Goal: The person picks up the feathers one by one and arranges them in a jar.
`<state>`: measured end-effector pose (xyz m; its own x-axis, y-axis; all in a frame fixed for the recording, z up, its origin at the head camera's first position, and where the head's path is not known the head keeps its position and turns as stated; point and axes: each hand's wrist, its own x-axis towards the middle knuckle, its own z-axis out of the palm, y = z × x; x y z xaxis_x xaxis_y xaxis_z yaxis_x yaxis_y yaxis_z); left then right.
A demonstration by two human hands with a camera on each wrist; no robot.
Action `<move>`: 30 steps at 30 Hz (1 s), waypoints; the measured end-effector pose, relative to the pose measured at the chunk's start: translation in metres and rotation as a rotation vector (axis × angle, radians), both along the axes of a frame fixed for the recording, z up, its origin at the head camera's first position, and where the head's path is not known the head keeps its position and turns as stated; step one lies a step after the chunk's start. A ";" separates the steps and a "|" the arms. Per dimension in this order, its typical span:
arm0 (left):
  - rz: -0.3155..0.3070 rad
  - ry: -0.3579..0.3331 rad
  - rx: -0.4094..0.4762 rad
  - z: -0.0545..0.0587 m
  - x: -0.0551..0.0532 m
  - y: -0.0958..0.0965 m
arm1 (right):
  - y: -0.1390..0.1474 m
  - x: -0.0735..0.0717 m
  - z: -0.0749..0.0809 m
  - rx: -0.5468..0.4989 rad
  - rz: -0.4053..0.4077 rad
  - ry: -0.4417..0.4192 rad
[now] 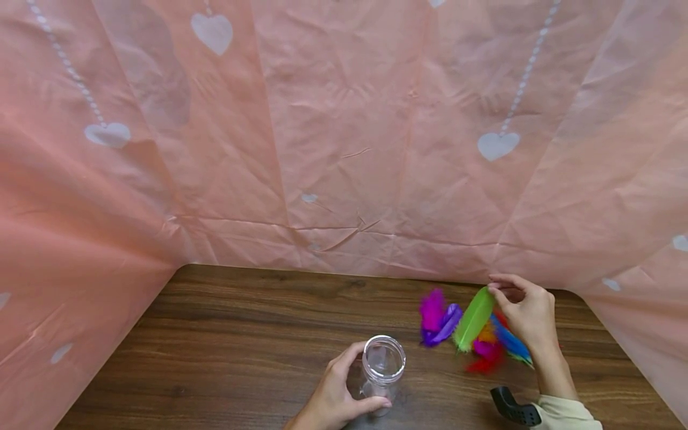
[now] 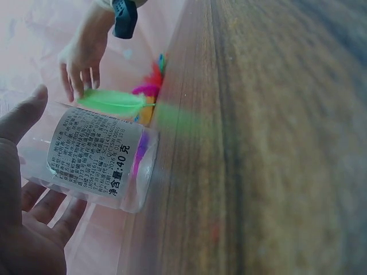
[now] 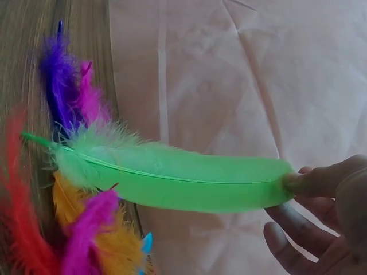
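My left hand [image 1: 337,388] holds a clear plastic jar [image 1: 384,377] around its side, thumb on the near side. The jar stands upright on the table with its round mouth uncovered. Printed text fills a white label [image 2: 94,149] on its wall. Over to the right, my right hand [image 1: 529,310] pinches a green feather [image 1: 475,319] between thumb and forefinger at its broad tip. The feather's quill end [image 3: 35,139] points down toward the table, beside other feathers. Purple feathers [image 1: 444,327], a red feather [image 1: 488,361] and a blue feather [image 1: 510,339] lie around it.
The brown wooden table [image 1: 242,352] ends at the back against a pink cloth [image 1: 344,149] with printed hearts, which also rises at both sides. A black device [image 1: 513,408] sits at the right wrist, by a pale sleeve [image 1: 564,412].
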<state>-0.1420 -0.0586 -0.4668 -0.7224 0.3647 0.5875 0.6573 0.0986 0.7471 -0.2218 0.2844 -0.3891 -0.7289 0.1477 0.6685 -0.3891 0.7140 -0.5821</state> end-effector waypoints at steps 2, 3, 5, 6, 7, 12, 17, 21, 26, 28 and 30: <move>-0.002 -0.007 0.002 0.000 0.000 0.000 | 0.000 0.002 0.002 -0.012 -0.007 -0.023; -0.002 -0.008 0.003 0.000 0.000 0.000 | -0.001 0.002 0.003 -0.022 -0.012 -0.034; -0.005 -0.019 0.006 0.000 0.000 0.000 | -0.002 0.005 0.005 -0.041 -0.030 -0.055; -0.006 -0.024 0.006 0.000 0.000 0.000 | -0.002 0.005 0.006 -0.054 -0.038 -0.065; -0.008 -0.032 0.007 -0.001 0.000 0.000 | -0.003 0.006 0.008 -0.063 -0.048 -0.072; -0.011 -0.034 0.009 -0.001 0.000 0.000 | -0.004 0.010 0.013 -0.122 -0.069 -0.110; -0.015 -0.029 0.014 0.000 0.000 0.000 | -0.006 0.014 0.016 -0.182 -0.052 -0.134; -0.019 -0.042 0.017 -0.001 0.000 0.001 | -0.007 0.018 0.018 -0.242 -0.004 -0.156; -0.018 -0.005 0.016 -0.002 0.000 0.000 | -0.011 0.023 0.024 -0.342 0.053 -0.221; -0.017 0.002 0.016 -0.002 0.000 0.000 | -0.012 0.024 0.027 -0.408 0.080 -0.241; -0.017 0.007 0.017 -0.002 0.000 0.000 | -0.014 0.026 0.030 -0.479 0.111 -0.246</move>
